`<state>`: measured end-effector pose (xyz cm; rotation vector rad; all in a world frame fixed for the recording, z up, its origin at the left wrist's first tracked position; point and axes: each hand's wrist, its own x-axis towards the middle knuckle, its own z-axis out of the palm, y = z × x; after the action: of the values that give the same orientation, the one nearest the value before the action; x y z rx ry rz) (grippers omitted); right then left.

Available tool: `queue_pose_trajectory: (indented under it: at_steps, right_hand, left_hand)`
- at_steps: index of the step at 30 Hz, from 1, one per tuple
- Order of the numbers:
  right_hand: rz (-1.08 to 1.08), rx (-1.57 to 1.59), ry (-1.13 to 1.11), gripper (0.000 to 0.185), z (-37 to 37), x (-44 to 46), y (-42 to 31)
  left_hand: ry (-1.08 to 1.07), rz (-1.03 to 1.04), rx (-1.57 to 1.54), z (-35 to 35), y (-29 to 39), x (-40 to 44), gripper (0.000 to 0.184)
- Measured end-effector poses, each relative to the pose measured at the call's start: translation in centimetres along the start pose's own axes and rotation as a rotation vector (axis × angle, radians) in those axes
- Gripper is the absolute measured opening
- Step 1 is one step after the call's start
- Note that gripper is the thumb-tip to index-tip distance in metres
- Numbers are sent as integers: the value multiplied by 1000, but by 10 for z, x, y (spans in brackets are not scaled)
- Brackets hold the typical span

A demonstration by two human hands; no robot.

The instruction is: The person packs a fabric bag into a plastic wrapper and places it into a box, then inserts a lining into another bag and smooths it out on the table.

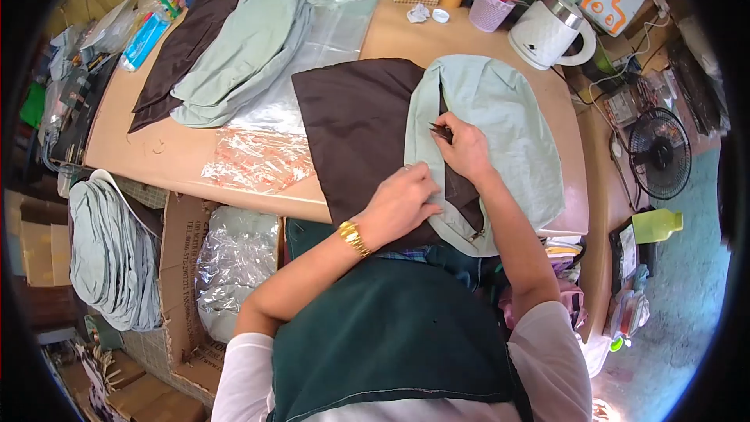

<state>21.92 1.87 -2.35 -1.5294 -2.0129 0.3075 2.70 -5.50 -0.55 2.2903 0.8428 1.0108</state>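
A pale green cloth piece (516,133) with a dark brown cloth part (351,125) lies spread on the table in front of me. My right hand (466,147) pinches a small dark tool (441,133), perhaps thread snips, over the pale green edge. Its exact shape is partly hidden by the fingers. My left hand (402,199), with a gold watch on the wrist, has its fingers closed on the pale green edge band, lower and to the left of my right hand. Dark fabric shows in the opening between the pale green edges.
More green cloth (242,55) and clear plastic sheets (336,31) lie at the table's back left. A white kettle (551,31) and a pink cup (491,12) stand at the back right. A black fan (660,152) is at right. An open carton (183,266) sits below left.
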Motion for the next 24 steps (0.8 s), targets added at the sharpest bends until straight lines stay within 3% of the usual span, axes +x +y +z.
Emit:
queue_pose_trajectory:
  at_steps: [6,8,13,14,15,16,18,20,22,24]
  right_hand:
    - [-25,8,24,17,2,-3,4]
    - [-30,25,29,17,0,-2,2]
    - [-65,33,-35,15,-6,-1,-1]
    - [-107,29,-75,14,-12,3,-2]
    - [-58,4,-230,14,-24,11,-6]
    - [-24,-23,-382,13,-33,23,-8]
    - [-134,133,-344,12,-28,47,-6]
    - [-137,218,-273,14,-21,76,-52]
    - [-112,287,-205,16,-2,90,-78]
    - [-222,227,-148,18,46,92,-75]
  left_hand:
    - [-17,-55,124,6,-21,-5,15]
    - [91,-220,12,-26,-13,-16,15]
    - [451,-718,72,-142,-39,-102,21]
    - [488,-848,271,-168,-54,-139,27]
    - [365,-1185,403,-200,-51,-154,31]
    - [345,-1201,497,-214,-54,-176,33]
    - [430,-822,803,-225,-59,-193,24]
    - [474,-736,747,-225,-57,-173,12]
    - [582,-630,579,-214,-70,-142,12]
    - [630,-547,648,-212,-100,-118,17]
